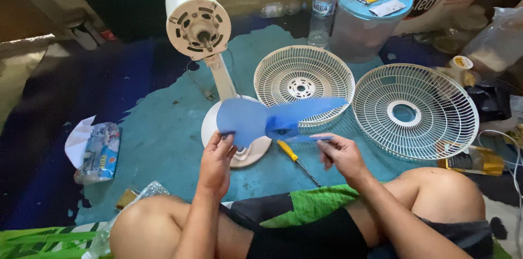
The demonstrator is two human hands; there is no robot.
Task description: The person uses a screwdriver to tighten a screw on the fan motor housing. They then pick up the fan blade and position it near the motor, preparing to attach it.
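Observation:
A blue plastic fan blade is held up in front of me by both hands. My left hand grips the edge of its left vane. My right hand pinches the tip of a lower right vane. Behind the blade stands a cream fan body on a round base, its motor shaft bare and facing me. Two cream wire fan guards lie on the floor: one in the middle, one to the right. A yellow-handled screwdriver lies under the blade.
I sit cross-legged on a teal mat. A clear lidded tub and a water bottle stand at the back. A tissue pack lies left. Bags, tape and a white cable clutter the right edge.

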